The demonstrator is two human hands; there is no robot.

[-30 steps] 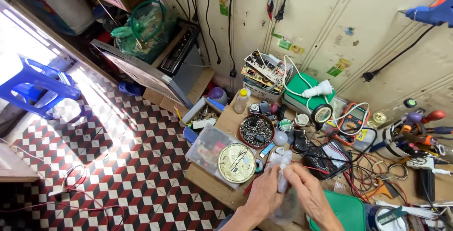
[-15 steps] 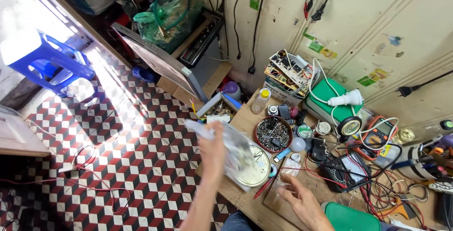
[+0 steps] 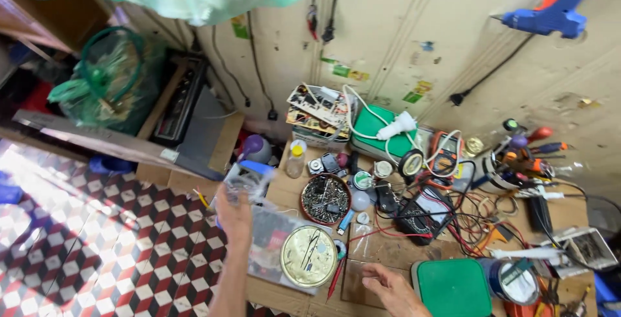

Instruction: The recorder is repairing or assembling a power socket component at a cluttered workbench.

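Bowl of screws (image 3: 325, 198), round tin (image 3: 308, 264), multimeter (image 3: 420, 211)

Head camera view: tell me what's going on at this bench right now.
A person stands over a cluttered cardboard-topped workbench. The left hand is raised, holding a crumpled clear plastic bag above the bench's left end. The right hand rests open and empty on the cardboard beside a green box. A round gold tin lid and a bowl of screws lie between them.
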